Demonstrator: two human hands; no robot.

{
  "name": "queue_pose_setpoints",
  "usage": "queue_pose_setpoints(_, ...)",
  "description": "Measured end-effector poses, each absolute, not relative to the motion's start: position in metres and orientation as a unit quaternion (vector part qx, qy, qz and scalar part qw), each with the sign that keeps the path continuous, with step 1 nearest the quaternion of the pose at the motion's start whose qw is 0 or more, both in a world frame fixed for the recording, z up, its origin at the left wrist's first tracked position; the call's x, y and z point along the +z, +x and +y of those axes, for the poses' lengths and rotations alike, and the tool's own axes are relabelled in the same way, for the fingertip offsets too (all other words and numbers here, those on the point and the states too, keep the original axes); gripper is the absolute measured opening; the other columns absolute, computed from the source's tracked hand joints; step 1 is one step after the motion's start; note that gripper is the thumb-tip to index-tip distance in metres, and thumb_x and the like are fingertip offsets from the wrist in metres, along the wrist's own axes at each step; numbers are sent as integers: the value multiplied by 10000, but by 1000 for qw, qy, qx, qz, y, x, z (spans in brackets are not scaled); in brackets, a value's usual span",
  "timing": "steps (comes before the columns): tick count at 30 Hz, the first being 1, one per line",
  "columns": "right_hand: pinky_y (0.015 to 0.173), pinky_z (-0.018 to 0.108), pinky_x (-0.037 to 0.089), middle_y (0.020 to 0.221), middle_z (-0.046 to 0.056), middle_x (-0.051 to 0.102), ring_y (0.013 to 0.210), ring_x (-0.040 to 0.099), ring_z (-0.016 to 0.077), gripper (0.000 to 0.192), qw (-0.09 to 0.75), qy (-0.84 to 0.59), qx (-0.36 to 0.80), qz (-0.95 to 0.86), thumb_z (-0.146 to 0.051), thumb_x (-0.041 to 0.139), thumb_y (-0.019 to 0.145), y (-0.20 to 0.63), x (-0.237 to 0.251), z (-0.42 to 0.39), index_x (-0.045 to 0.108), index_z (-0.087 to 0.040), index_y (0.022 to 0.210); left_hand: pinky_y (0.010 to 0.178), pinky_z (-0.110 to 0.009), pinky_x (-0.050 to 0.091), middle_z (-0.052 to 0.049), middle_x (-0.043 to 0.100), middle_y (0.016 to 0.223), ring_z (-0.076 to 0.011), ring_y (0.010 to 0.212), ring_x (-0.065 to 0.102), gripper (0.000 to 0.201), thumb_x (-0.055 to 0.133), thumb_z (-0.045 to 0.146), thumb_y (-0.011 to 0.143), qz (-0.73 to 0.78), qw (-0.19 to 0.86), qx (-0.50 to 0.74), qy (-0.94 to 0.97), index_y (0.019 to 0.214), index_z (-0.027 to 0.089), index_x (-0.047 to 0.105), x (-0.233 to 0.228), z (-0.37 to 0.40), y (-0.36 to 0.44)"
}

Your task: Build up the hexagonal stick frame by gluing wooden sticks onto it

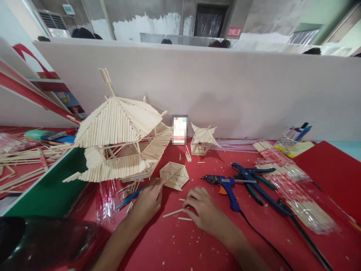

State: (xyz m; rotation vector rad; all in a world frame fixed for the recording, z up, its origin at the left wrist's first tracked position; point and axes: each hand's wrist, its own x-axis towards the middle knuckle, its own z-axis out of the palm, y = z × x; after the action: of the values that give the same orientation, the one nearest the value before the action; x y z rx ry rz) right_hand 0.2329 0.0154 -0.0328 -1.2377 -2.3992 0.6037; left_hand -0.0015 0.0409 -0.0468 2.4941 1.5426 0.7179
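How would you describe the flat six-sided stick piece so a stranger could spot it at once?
Start at the big stick pagoda on the red table. Just right of its base, beside the left hand, lies the hexagon. Unlike the small pagoda behind it, it lies flat, with web-like rings.

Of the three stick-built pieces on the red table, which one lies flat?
The hexagonal stick panel, just beyond the left hand. The large pavilion model and the small pavilion model both stand upright with roofs.
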Motion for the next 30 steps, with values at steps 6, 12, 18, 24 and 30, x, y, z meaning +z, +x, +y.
queue_pose_setpoints(6,797,342,386,911,29,637,843,534,198,80,178,-425,195,-866,-156,578,952,234,-35,18,611,-189,888,962,-358,552,-77,689,1177,-203,1113,655,483,367,-44,832,484,98,230,838,1172,200,607,-50,41,-11)
queue_pose_setpoints(12,691,304,385,821,37,633,769,545,196,132,256,-493,217,-803,-89,550,939,243,-52,34,577,-177,844,1098,-394,458,-98,528,1441,-214,1345,484,698,388,-70,762,475,75,218,849,1406,187,473,-51,42,-15)
queue_pose_setpoints(18,688,260,420,854,19,641,793,588,173,140,246,-466,352,-773,-130,495,964,245,-39,30,584,-203,883,1048,-375,510,-63,610,1361,-197,1247,575,778,363,-125,687,454,67,219,861,1358,222,550,-50,42,-17)
queue_pose_setpoints(24,701,250,426,800,-6,661,764,622,157,164,251,-464,391,-754,-190,454,994,245,-35,26,597,-219,919,933,-360,560,-57,700,1179,-195,1081,634,522,426,-67,833,407,91,252,873,1225,212,627,-44,41,-14)
queue_pose_setpoints(30,649,266,430,745,21,668,698,635,177,188,257,-490,302,-776,-162,436,976,241,-52,35,610,-205,919,907,-346,531,-50,699,1112,-195,1035,618,289,499,135,959,420,135,272,855,1201,235,621,-40,37,-9)
